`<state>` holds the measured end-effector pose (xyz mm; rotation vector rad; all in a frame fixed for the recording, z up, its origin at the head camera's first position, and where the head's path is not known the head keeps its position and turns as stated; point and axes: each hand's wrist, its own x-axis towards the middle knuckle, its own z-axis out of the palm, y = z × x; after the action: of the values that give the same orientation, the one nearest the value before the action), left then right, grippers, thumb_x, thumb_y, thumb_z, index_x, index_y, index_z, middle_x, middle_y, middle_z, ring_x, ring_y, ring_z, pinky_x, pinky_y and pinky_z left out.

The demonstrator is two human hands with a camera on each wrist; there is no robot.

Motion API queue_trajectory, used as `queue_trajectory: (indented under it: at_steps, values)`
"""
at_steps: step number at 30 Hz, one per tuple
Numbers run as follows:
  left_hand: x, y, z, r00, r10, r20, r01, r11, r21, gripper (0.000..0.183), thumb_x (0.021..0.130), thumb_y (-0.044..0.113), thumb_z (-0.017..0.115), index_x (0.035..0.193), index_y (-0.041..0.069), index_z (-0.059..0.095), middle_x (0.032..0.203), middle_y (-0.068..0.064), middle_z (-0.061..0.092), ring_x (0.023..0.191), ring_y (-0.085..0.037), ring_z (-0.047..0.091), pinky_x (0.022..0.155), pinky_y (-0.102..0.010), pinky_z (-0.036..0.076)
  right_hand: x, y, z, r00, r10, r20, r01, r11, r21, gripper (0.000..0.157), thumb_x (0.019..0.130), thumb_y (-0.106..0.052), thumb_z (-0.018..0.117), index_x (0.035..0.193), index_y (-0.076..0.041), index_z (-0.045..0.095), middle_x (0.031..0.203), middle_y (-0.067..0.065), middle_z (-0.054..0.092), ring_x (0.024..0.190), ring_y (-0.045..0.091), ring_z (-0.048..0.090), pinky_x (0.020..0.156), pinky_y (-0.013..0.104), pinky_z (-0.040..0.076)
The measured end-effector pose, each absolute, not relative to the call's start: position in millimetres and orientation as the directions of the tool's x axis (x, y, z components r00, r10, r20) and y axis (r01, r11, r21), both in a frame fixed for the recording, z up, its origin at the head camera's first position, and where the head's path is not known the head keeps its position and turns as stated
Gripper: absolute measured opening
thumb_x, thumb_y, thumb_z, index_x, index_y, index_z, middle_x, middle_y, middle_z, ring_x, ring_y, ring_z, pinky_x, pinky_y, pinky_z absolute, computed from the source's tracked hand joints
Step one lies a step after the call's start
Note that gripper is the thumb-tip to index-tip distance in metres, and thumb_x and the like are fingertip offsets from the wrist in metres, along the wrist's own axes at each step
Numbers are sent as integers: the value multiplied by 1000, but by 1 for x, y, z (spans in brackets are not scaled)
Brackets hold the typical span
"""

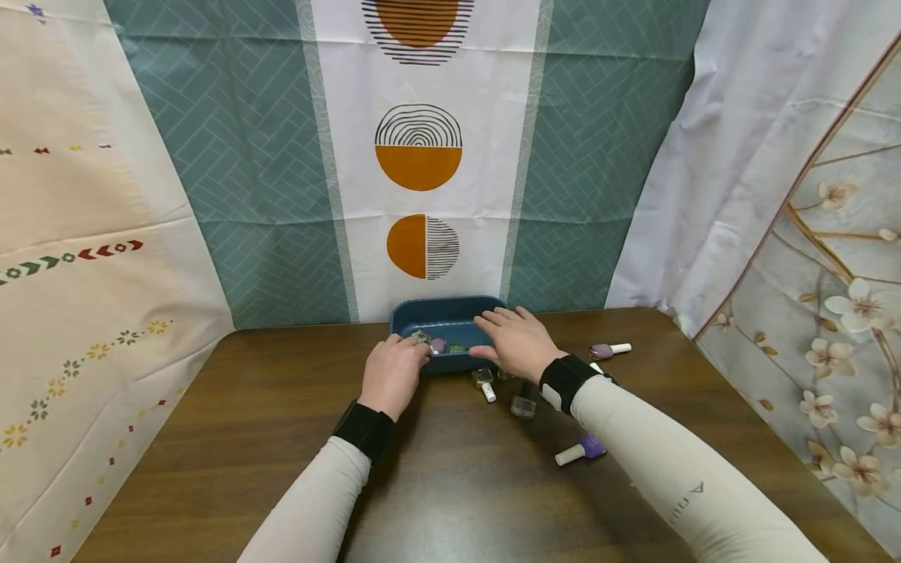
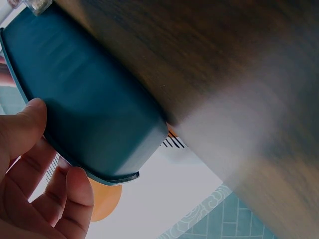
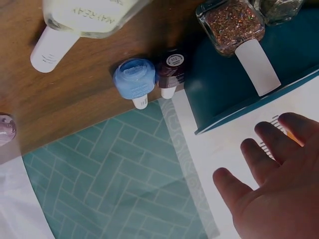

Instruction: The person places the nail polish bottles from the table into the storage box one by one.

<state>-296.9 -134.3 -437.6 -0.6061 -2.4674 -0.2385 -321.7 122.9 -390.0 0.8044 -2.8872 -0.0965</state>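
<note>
A dark teal plastic bin (image 1: 450,363) stands at the back of the table, with several small bottles, one of them mauve (image 1: 438,345), inside. My left hand (image 1: 396,371) grips the bin's near left rim; in the left wrist view the thumb (image 2: 32,119) lies against the outer wall and some fingers pass behind the rim. Over the bin's right end hovers my right hand (image 1: 517,344), fingers spread and holding nothing. Beneath it, in the right wrist view, a copper glitter nail polish bottle (image 3: 232,25) with a white cap lies in front of the bin.
Right of the bin lie several nail polish bottles: blue (image 3: 134,82), dark (image 3: 172,69), mauve (image 1: 601,352), purple (image 1: 593,446) and a clear one (image 1: 523,405) under the right wrist. A patterned curtain (image 1: 267,156) hangs directly behind the table.
</note>
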Motion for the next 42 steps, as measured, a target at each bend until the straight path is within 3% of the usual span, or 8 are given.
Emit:
queue_trajectory:
  at_steps: [13, 33, 42]
  values:
    - [-298, -134, -438, -729, 368, 578, 474, 880, 38, 8, 95, 15, 88, 103, 14, 88, 95, -4, 81, 84, -29, 68, 69, -41, 53, -303, 132, -387, -844, -518, 141, -520, 854, 29, 78, 112, -60, 54, 171, -11, 42, 175, 13, 40, 163, 35, 35, 131, 61, 21]
    - [-296, -135, -436, -750, 356, 557, 468, 881, 68, 10, 95, 14, 88, 105, 14, 88, 97, -5, 82, 85, -29, 68, 72, -42, 55, -269, 147, -388, -774, -580, 254, -590, 806, 45, 79, 109, -57, 63, 167, -7, 46, 170, 15, 48, 160, 36, 40, 128, 62, 27]
    - [-297, -135, -436, -748, 361, 557, 467, 882, 55, 9, 96, 15, 88, 105, 14, 88, 97, -5, 82, 86, -29, 68, 74, -42, 56, -249, 165, -390, -753, -593, 285, -611, 791, 30, 80, 108, -57, 66, 167, -6, 48, 169, 14, 50, 159, 36, 41, 130, 61, 25]
